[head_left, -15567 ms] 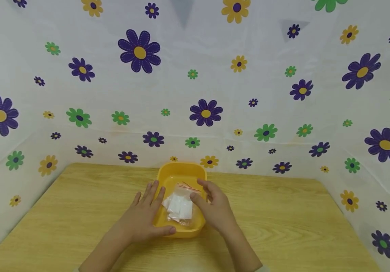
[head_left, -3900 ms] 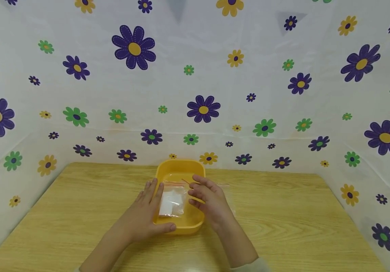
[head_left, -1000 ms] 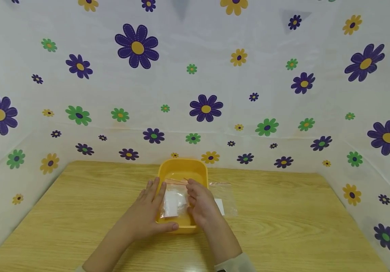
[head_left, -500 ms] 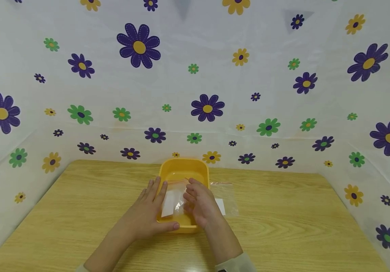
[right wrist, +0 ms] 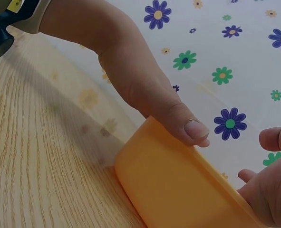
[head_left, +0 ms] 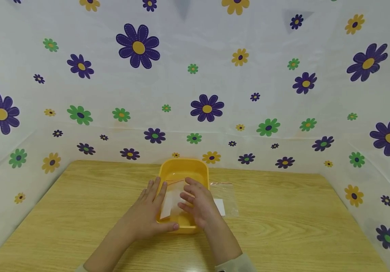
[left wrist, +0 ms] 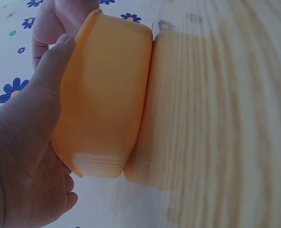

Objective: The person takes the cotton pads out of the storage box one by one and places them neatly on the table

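Observation:
A yellow plastic tray stands on the table. My left hand rests on its left side with fingers straight and spread, the thumb lying along the near rim; this thumb also shows in the left wrist view. Inside the tray, a clear zip-lock bag with a red closure and a white card-like piece stands tilted. My right hand reaches over the right rim and holds that bag by its right edge, at the end of the red closure. The other fingers are spread across the bag, and the thumb is hidden.
Just right of the tray, another clear zip-lock bag lies flat on the wooden table, a white piece inside it and partly behind my right wrist. A flower-printed cloth rises behind the table and along both sides.
The pile of bags in the tray is smaller than at first, and a bag now lies to its right. Over the last second the bag in my right hand has tilted and my right fingers have spread.

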### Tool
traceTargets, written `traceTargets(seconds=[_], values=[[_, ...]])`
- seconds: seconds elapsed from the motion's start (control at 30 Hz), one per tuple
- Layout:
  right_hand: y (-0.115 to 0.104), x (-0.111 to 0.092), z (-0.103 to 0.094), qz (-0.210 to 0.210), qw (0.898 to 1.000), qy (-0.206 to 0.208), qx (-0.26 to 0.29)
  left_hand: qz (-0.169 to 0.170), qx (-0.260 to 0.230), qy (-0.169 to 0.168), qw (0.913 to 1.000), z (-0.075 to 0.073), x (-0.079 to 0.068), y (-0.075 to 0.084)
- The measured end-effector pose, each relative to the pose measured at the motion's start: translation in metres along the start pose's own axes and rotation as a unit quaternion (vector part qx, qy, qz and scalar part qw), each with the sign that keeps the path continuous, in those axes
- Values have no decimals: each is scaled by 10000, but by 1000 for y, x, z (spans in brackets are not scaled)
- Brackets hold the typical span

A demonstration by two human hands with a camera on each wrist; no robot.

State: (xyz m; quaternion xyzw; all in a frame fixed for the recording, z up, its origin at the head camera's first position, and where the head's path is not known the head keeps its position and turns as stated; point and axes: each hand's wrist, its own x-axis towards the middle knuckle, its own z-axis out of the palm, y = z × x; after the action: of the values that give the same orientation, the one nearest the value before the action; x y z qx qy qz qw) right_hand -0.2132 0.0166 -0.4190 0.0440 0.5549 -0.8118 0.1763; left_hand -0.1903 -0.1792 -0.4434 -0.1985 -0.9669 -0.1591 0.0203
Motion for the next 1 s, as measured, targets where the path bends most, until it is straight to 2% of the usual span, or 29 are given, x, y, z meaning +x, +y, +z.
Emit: traceTargets(seconds=[0.2,0.53,1.0], values=[[1,0,1,-50,9998,-161,-106,-38,-28,-33,10000,-2,-1,2],[2,1,0,-10,9963,-702,-493,-19,56,-18,10000,-2,-2,1],[1,-2,3,-388,9990,-220,-64,-48,20,-31,10000,-2,-2,0]])
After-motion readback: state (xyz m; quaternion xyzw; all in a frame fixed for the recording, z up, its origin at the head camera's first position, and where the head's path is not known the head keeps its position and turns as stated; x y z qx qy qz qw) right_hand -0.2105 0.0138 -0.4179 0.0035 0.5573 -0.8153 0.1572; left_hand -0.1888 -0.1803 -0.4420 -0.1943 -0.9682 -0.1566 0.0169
